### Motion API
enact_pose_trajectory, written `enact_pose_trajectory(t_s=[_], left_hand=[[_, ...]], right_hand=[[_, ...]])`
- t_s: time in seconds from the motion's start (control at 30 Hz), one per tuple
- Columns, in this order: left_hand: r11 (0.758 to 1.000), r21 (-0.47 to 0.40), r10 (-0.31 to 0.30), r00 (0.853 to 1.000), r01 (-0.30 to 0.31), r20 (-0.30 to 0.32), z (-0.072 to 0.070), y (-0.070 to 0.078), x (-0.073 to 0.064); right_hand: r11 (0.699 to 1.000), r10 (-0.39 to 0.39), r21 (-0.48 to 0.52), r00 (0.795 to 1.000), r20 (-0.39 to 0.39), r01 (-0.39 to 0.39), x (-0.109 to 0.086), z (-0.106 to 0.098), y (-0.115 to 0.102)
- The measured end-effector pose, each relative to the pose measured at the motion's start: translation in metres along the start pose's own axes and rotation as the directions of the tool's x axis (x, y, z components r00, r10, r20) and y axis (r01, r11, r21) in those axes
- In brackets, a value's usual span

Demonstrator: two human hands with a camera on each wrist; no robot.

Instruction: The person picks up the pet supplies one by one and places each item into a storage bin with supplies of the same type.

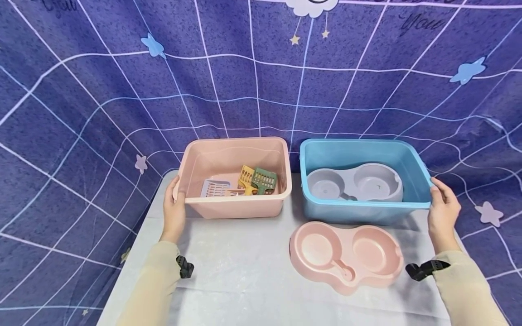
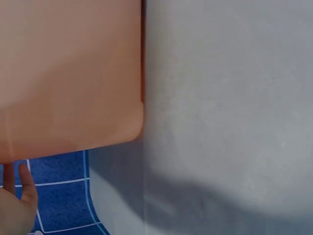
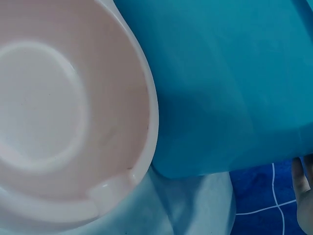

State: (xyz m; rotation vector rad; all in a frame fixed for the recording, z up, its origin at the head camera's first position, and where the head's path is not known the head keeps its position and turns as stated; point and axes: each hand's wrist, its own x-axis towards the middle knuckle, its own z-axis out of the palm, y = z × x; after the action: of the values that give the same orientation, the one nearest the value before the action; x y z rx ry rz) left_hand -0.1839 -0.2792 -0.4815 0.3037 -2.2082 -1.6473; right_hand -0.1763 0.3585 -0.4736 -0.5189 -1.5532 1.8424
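Observation:
My left hand (image 1: 174, 209) touches the left end of a pink litter tray (image 1: 236, 209), its fingers at the rim. In the left wrist view, fingertips (image 2: 28, 183) meet the tray's outer wall. Inside lie a yellow litter scoop (image 1: 246, 176), a green one (image 1: 265, 177) and a pale grey one (image 1: 215, 188). At the right end of a blue litter tray (image 1: 350, 213), my right hand (image 1: 443, 213) has its fingers against the rim corner. A grey double pet bowl (image 1: 348, 176) sits within the blue tray. A pink double pet bowl (image 1: 346, 258) lies in front of it.
Both trays stand side by side at the back of a white-covered table (image 1: 228, 271), a narrow gap between them. Behind hangs a blue curtain (image 1: 228, 90) with grid lines and stars. Black wrist straps (image 1: 185, 267) sit at both cuffs.

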Motion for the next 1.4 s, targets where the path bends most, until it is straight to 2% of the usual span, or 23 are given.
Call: enact_pose_trajectory(t_s=[0.13,0.3,0.5,0.63,0.8,1.0,1.17,1.33,1.4], left_hand=[[0.999,0.044,-0.013,1.0,0.012,0.021,-0.002,0.005,-0.001],[0.992,0.125,0.009,1.0,-0.012,0.024,-0.006,0.01,-0.003],[0.963,0.269,0.023,1.0,-0.024,0.01,-0.012,0.013,-0.007],[0.952,0.307,0.026,1.0,-0.02,-0.016,-0.015,0.017,-0.016],[0.967,0.256,0.01,0.998,0.008,-0.068,-0.016,0.016,-0.036],[0.981,0.193,0.02,0.986,0.012,-0.163,-0.017,0.01,-0.062],[0.978,0.21,0.04,0.982,-0.001,-0.182,-0.018,0.008,-0.077],[0.982,0.19,0.061,0.976,-0.02,-0.211,-0.019,0.006,-0.088],[0.984,0.176,0.065,0.977,-0.029,-0.201,-0.017,0.007,-0.093]], right_hand=[[1.0,0.02,-0.017,1.0,-0.014,-0.02,0.001,0.0,-0.001],[1.0,0.013,-0.025,1.0,-0.022,-0.013,0.002,0.0,0.002],[1.0,-0.003,-0.017,1.0,-0.026,0.002,0.002,0.003,0.003],[1.0,-0.005,0.0,1.0,-0.022,0.005,0.001,0.005,0.002],[0.999,0.005,-0.038,1.0,-0.029,-0.006,0.0,0.004,0.0],[0.998,0.015,-0.057,0.999,-0.03,-0.017,0.001,0.002,0.0],[0.999,0.013,-0.045,0.999,-0.039,-0.015,0.001,0.004,0.0],[0.999,0.022,-0.045,0.999,-0.047,-0.024,0.001,0.004,0.0],[0.999,0.022,-0.047,0.998,-0.051,-0.024,0.0,0.004,0.0]])
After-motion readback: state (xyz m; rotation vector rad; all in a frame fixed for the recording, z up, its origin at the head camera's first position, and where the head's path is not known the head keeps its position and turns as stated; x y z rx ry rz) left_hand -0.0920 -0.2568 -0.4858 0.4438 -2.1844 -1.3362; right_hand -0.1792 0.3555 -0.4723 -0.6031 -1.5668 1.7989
